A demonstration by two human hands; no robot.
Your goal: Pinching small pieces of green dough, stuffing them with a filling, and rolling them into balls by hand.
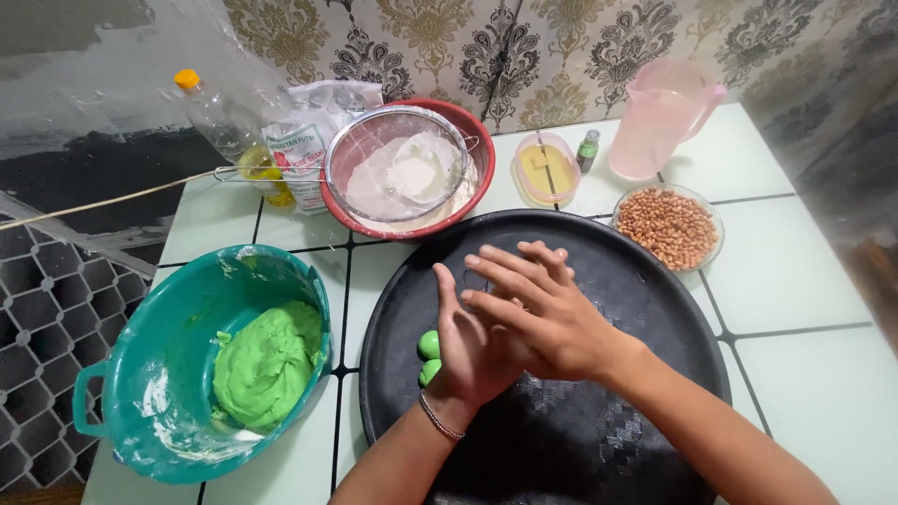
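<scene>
My left hand [465, 351] and my right hand [538, 313] are pressed palm to palm above a large round black tray [645, 290]. The right hand lies across the left, fingers stretched out. Whatever is between the palms is hidden. Two small green dough balls [428, 346] lie on the tray just left of my left hand, touching each other. A bracelet circles my left wrist. A lump of green dough [267, 360] sits in a teal basin [122, 374] to the left of the tray.
Behind the tray stands a red bowl [472, 131] with a metal sieve [402, 168] of white flour. Also at the back are a flour bag [304, 140], an oil bottle [224, 126], a yellow-filled container [545, 168], a small green bottle [587, 150], a pink jug [659, 117] and a glass bowl of peanuts [667, 224].
</scene>
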